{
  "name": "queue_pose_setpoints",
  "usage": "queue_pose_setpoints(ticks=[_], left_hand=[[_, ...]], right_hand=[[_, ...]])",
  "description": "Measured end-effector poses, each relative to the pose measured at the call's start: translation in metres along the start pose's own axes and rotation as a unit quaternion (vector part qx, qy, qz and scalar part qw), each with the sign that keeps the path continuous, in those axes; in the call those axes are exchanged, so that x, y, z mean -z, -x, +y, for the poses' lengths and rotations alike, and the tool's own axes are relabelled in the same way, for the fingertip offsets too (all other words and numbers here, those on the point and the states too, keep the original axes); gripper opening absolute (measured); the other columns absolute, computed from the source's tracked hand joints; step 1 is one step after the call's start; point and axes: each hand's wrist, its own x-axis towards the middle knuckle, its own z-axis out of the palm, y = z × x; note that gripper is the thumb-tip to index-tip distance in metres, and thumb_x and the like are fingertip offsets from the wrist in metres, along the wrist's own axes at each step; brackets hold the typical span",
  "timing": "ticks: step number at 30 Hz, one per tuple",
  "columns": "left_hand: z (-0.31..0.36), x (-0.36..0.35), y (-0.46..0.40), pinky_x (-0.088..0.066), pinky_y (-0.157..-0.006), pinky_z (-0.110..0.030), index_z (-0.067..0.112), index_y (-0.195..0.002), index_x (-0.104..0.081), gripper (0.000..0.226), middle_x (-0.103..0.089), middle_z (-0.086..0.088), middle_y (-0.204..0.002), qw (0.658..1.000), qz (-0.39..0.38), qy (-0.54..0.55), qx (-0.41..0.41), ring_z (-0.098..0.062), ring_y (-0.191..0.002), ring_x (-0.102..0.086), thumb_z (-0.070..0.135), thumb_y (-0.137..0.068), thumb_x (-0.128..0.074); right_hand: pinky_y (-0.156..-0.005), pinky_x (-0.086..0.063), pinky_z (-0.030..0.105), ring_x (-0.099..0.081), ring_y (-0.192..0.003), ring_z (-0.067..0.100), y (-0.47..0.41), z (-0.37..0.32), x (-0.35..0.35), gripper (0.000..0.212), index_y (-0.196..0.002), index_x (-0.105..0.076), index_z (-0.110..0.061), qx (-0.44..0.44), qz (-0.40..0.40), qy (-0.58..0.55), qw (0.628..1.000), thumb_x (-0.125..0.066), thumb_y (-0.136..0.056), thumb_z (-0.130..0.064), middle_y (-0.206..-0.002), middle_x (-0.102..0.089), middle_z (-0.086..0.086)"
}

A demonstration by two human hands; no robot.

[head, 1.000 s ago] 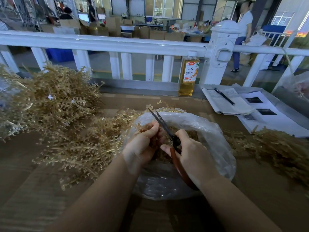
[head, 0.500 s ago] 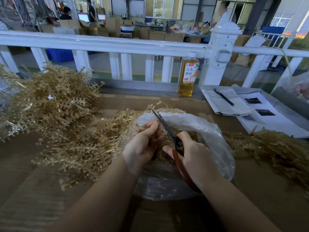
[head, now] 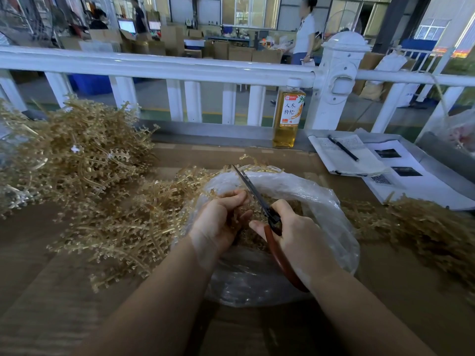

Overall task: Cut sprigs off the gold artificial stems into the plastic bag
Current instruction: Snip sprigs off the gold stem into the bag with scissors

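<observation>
Over the open plastic bag (head: pixel 318 199) holding gold sprigs (head: pixel 288 201), the left hand (head: pixel 218 222) pinches a stem while the right hand (head: pixel 295 237) grips the scissors (head: pixel 257 194); loose stems (head: pixel 77 160) fill the worktop's left edge.

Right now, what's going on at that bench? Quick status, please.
Left hand pinches a gold stem over the plastic bag. Right hand grips scissors, blades nearly closed. Nothing blocking the bag.
</observation>
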Motion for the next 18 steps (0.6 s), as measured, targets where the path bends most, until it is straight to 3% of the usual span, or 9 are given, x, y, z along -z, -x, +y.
queue_pose_setpoints(ticks=[4,7,11,12,15,18], left_hand=[[0.001,-0.0006,0.0001,-0.051,-0.07,-0.026,0.008,-0.077,-0.061,0.014,-0.063,0.001,-0.059,1.0,0.013,-0.015,-0.003,-0.01,-0.053,-0.062,-0.002,-0.085,-0.055],[0.0018,0.0002,0.0048,-0.048,-0.075,-0.029,0.007,-0.076,-0.066,0.005,-0.063,-0.001,-0.065,1.0,-0.007,-0.011,-0.008,-0.013,-0.059,-0.06,0.008,-0.072,-0.063],[0.0057,0.0036,0.0072,-0.045,-0.097,-0.038,0.006,-0.108,-0.067,0.043,-0.067,-0.01,-0.098,0.998,-0.017,0.056,0.006,-0.024,-0.092,-0.063,0.036,-0.078,-0.066],[0.0062,0.0025,0.0068,-0.046,-0.095,-0.037,0.007,-0.107,-0.068,0.039,-0.069,-0.008,-0.096,0.999,-0.004,0.053,0.008,-0.021,-0.089,-0.065,0.035,-0.081,-0.065],[0.0063,-0.002,0.005,-0.048,-0.081,-0.03,0.012,-0.088,-0.068,0.013,-0.067,0.004,-0.064,0.998,0.044,0.039,0.008,-0.006,-0.05,-0.061,0.021,-0.089,-0.058],[0.006,-0.0028,0.0048,-0.046,-0.082,-0.031,0.013,-0.084,-0.065,0.014,-0.064,0.006,-0.054,0.998,0.041,0.035,0.015,-0.003,-0.04,-0.057,0.018,-0.092,-0.055]], right_hand=[[-0.051,-0.039,0.007,-0.046,-0.053,-0.007,-0.0012,0.0007,-0.0007,0.038,-0.1,-0.049,-0.024,-0.001,0.002,0.002,1.0,-0.051,-0.087,-0.059,-0.062,-0.049,-0.016],[-0.053,-0.04,0.012,-0.051,-0.055,-0.002,-0.0002,0.0032,-0.0017,0.035,-0.095,-0.046,-0.026,0.003,0.004,0.003,1.0,-0.048,-0.087,-0.06,-0.061,-0.051,-0.013],[-0.055,-0.042,0.014,-0.054,-0.057,0.0,0.0025,0.0054,-0.0009,0.042,-0.094,-0.045,-0.028,0.018,0.006,0.01,1.0,-0.038,-0.082,-0.068,-0.063,-0.052,-0.015],[-0.056,-0.043,0.014,-0.054,-0.058,0.001,0.0033,0.0056,-0.0007,0.043,-0.096,-0.046,-0.028,0.02,0.005,0.014,1.0,-0.039,-0.082,-0.068,-0.065,-0.053,-0.014],[-0.053,-0.037,0.009,-0.053,-0.059,0.0,0.0047,0.0054,-0.0003,0.039,-0.098,-0.048,-0.027,0.028,0.003,0.021,0.999,-0.046,-0.085,-0.064,-0.066,-0.054,-0.015],[-0.053,-0.034,0.01,-0.049,-0.057,0.0,0.0049,0.0053,0.0006,0.036,-0.099,-0.047,-0.028,0.029,-0.003,0.024,0.999,-0.048,-0.087,-0.062,-0.063,-0.051,-0.014]])
